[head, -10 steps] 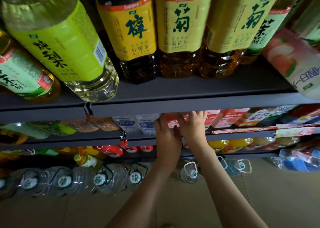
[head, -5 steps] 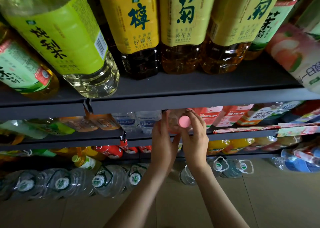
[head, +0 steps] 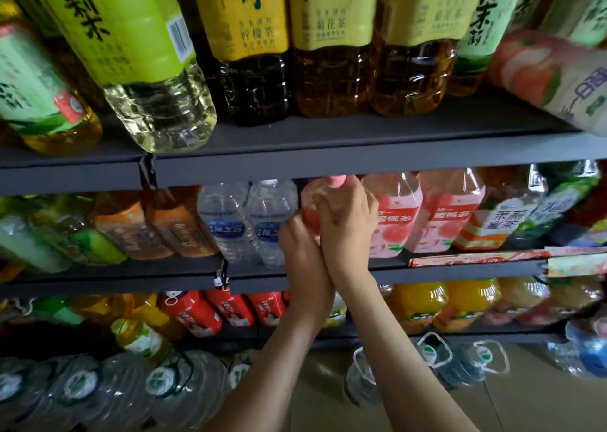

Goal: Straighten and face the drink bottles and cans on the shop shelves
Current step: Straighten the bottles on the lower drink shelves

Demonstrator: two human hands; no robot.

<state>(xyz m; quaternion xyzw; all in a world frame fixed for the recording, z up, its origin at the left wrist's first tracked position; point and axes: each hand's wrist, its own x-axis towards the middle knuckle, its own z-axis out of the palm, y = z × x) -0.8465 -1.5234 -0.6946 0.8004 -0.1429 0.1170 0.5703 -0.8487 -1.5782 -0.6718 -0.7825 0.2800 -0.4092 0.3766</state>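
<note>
So left hand [head: 300, 247] and right hand [head: 349, 224] are both curling round the pink-capped bottle [head: 310, 208] at frame centre, while the barcode-out green bottle [head: 131, 37] upper left is probably awaiting facing.

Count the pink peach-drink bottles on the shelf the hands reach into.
3. One peach-drink bottle in the left hand and right hand, a second bottle just right of it, a third bottle beside that. More may hide behind.

Gripping pink-capped pink plastic bottle [head: 310, 206] with left hand [head: 303, 244] and right hand [head: 349, 226]. Held just beside clear plastic water bottles [head: 267, 216].
</note>
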